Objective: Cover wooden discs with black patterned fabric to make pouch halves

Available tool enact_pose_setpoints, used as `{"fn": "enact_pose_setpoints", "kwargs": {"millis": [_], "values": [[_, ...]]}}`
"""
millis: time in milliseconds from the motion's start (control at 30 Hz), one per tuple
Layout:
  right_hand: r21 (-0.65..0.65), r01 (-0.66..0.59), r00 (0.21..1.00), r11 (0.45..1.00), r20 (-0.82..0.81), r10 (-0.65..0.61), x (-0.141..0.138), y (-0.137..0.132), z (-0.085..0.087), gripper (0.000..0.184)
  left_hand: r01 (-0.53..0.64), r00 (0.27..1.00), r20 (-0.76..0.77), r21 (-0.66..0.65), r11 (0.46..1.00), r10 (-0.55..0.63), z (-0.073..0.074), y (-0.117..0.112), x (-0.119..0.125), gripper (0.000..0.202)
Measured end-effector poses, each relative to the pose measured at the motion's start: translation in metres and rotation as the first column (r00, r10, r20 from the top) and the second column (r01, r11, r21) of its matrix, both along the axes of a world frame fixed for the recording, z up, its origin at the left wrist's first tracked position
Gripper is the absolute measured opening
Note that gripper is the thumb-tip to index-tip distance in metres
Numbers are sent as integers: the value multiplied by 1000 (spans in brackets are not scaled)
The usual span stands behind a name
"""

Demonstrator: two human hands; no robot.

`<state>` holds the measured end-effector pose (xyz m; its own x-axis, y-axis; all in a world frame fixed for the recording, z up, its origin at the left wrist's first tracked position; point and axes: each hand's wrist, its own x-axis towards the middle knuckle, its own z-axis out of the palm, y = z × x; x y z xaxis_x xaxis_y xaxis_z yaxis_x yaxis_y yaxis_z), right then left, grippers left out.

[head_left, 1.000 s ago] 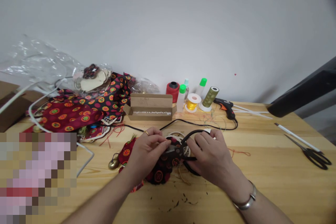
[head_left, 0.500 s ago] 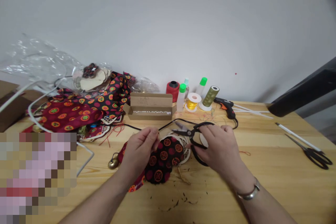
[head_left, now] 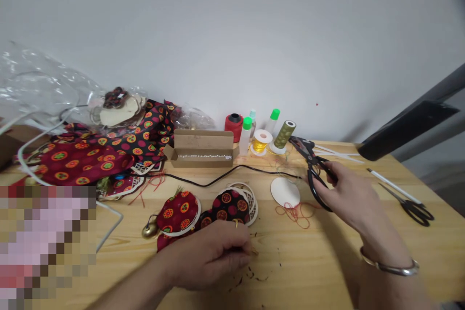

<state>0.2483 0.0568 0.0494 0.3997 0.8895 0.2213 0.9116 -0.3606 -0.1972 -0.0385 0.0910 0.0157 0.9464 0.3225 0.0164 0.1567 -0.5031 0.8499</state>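
My right hand (head_left: 350, 198) holds black-handled scissors (head_left: 317, 179) by the loops, blades pointing up and away over the glue gun (head_left: 307, 144). My left hand (head_left: 218, 254) is closed low over the table, fingers pressed together, beside the black patterned fabric piece (head_left: 230, 205). A tan cord end shows at its fingertips; what the fingers hold is hidden. A white lattice ring (head_left: 252, 206) edges the black piece. Left of it lie a round red patterned piece (head_left: 178, 212) with a white rim and a brass bell (head_left: 148, 229).
A white disc (head_left: 285, 192) and red thread (head_left: 296, 215) lie mid-table. Behind stand a bead box (head_left: 202, 157), red thread cone (head_left: 233, 128), yellow spool (head_left: 260, 144) and green-capped bottles (head_left: 245, 138). Second scissors (head_left: 414, 210) lie right. Patterned fabric (head_left: 87, 160) is piled left.
My right hand has carried the scissors right, away from the fabric pieces. My left hand has come down and right, nearer the table. The round red piece is now uncovered.
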Motion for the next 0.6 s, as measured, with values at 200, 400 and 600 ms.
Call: {"fn": "enact_pose_setpoints", "kwargs": {"millis": [200,400,600], "values": [[-289,225,968,931,-40,-246,51,-36,-15,44,126,992,33,1,992,-126,-7,-2,3,13],[-385,381,914,841,21,-405,87,-56,-41,54,193,981,-4,50,980,-193,-15,-5,5,25],[-377,411,908,830,92,-408,83,-55,-49,48,105,986,-131,20,994,-102,-11,-5,6,25]]}}
